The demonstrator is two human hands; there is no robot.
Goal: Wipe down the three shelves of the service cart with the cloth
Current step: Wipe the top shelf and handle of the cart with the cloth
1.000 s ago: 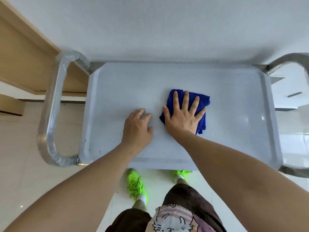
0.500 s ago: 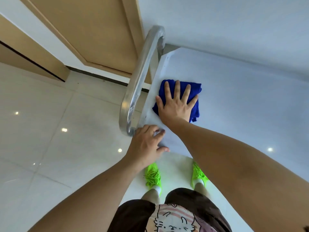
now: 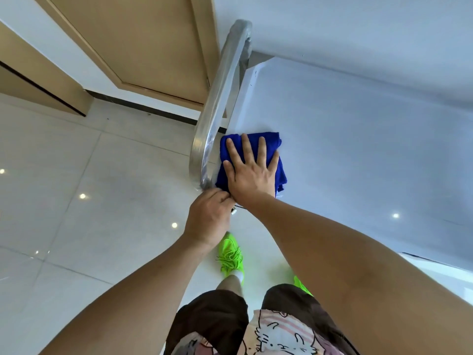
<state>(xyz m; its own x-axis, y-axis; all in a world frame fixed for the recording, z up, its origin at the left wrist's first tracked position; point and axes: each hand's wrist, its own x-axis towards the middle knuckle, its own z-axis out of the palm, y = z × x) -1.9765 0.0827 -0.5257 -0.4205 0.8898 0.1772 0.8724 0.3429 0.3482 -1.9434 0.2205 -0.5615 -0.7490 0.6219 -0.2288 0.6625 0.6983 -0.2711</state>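
Since the earlier frame, the blue cloth (image 3: 252, 160) has slid nearer along the left edge of the top shelf (image 3: 358, 155), and now lies at the near-left corner, just beside the lower bend of the steel handle (image 3: 217, 108). Nearest the camera appear dark shorts and neon-green sneakers (image 3: 230, 254) on the tiled floor (image 3: 76, 201). Next, the left hand (image 3: 208, 221) curls over the near-left corner of the cart; its fingertips are hidden, so what the grip closes on cannot be told exactly, though it appears to hold the shelf edge. Just beyond, touching it, the right hand (image 3: 249, 172) lies flat with fingers spread, pressing the cloth to the shelf; this grip is wide, pinning rather than clasping. Farther off stand a wooden door (image 3: 143, 42) and a white wall. Judged risks: the cloth, already at the rim, may be pushed off the edge or bunch against the handle post; the two hands may collide; a hard sideways stroke may roll the cart. Only the top shelf is visible, so the lower two presumably remain.
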